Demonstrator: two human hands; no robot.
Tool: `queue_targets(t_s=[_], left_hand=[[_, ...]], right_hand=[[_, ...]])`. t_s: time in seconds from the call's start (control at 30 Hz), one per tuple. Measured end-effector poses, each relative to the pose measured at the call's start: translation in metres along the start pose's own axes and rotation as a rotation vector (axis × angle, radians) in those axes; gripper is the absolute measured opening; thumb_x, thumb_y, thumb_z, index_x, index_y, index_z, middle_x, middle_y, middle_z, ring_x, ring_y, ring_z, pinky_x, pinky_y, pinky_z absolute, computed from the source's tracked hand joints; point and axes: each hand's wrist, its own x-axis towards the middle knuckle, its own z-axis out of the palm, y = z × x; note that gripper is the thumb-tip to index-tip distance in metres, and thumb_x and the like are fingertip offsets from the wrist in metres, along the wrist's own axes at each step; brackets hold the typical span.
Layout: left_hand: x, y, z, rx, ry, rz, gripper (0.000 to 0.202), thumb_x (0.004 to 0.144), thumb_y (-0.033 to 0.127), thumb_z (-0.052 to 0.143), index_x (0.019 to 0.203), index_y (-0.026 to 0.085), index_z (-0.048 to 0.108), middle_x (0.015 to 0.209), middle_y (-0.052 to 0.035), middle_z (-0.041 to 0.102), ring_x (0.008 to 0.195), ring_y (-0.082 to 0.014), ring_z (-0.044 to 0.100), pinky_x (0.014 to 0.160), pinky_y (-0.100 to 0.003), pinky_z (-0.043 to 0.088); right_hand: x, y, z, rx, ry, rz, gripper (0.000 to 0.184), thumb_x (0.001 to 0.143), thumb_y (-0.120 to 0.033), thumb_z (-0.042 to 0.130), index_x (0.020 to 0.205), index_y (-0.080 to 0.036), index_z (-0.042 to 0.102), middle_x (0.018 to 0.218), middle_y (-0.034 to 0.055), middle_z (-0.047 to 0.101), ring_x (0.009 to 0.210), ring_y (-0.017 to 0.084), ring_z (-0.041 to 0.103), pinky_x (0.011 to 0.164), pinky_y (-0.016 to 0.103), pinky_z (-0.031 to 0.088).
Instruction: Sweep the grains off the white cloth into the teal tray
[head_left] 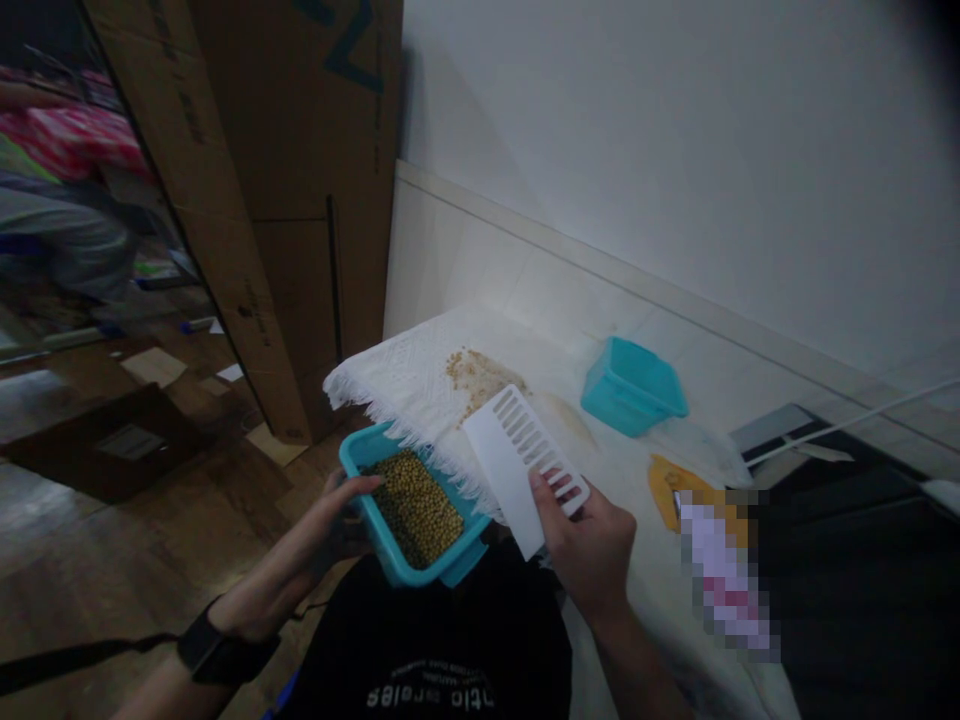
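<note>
My left hand (349, 515) grips the left rim of a teal plastic container (430, 578), its thumb over the edge. Yellowish beans (416, 505) fill much of that container, held just below the table edge, near my lap. In my right hand (589, 540) is a white slotted plastic scoop (499, 465), its flat side angled over the white fringed cloth (390, 375). Just beyond the scoop, a scatter of small tan grains (480, 378) lies on the cloth. A second teal container (634, 388) stands farther back to the right.
A tall cardboard box (300, 200) stands at the left of the table, against the white wall (675, 130). On the right lie an orange packet (664, 490) and a black item (847, 580). Another person's legs (67, 235) show at far left; flattened cardboard (105, 445) lies on the floor.
</note>
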Motion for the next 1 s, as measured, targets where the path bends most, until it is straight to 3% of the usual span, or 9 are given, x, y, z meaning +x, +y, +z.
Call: queue_targets(t_s=[0.07, 0.23, 0.37, 0.67, 1.0], left_hand=[[0.012, -0.005, -0.002, 0.021, 0.039, -0.060, 0.076, 0.072, 0.053, 0.095, 0.136, 0.029, 0.060, 0.103, -0.0061, 0.075, 0.080, -0.0288, 0.078, 0.079, -0.046, 0.066], [0.030, -0.012, -0.005, 0.024, 0.027, -0.069, 0.078, 0.077, 0.052, 0.092, 0.142, 0.031, 0.056, 0.106, -0.0079, 0.076, 0.085, -0.0312, 0.080, 0.081, -0.048, 0.067], [0.028, -0.013, -0.008, 0.027, 0.007, -0.071, 0.078, 0.078, 0.053, 0.092, 0.144, 0.031, 0.056, 0.112, -0.0090, 0.077, 0.090, -0.0325, 0.081, 0.083, -0.049, 0.068], [0.029, -0.014, -0.009, 0.025, 0.014, -0.055, 0.074, 0.080, 0.053, 0.091, 0.142, 0.031, 0.058, 0.113, -0.0081, 0.077, 0.089, -0.0314, 0.081, 0.082, -0.048, 0.068], [0.029, -0.013, -0.014, 0.007, -0.004, -0.065, 0.076, 0.080, 0.055, 0.092, 0.142, 0.030, 0.057, 0.120, -0.0108, 0.078, 0.094, -0.0302, 0.080, 0.087, -0.048, 0.067]], right_hand=[[0.004, 0.004, 0.000, 0.003, 0.005, 0.023, 0.041, 0.098, -0.049, 0.074, 0.069, -0.020, 0.075, 0.053, 0.0013, 0.070, 0.042, 0.017, 0.065, 0.046, 0.024, 0.047], [0.014, 0.018, -0.005, 0.005, 0.030, 0.086, 0.041, 0.095, -0.053, 0.076, 0.072, -0.019, 0.078, 0.058, 0.0038, 0.075, 0.048, 0.020, 0.070, 0.049, 0.025, 0.051], [0.021, 0.022, -0.002, 0.023, 0.053, 0.078, 0.039, 0.095, -0.052, 0.077, 0.077, -0.018, 0.081, 0.066, 0.0054, 0.079, 0.053, 0.020, 0.073, 0.054, 0.026, 0.054], [0.040, 0.019, 0.033, -0.001, -0.008, 0.003, 0.041, 0.096, -0.051, 0.070, 0.071, -0.019, 0.075, 0.060, 0.0046, 0.073, 0.051, 0.019, 0.067, 0.053, 0.026, 0.046], [0.047, 0.008, 0.027, 0.025, -0.084, -0.103, 0.038, 0.097, -0.044, 0.071, 0.068, -0.020, 0.070, 0.055, 0.0018, 0.068, 0.046, 0.016, 0.063, 0.050, 0.024, 0.042]])
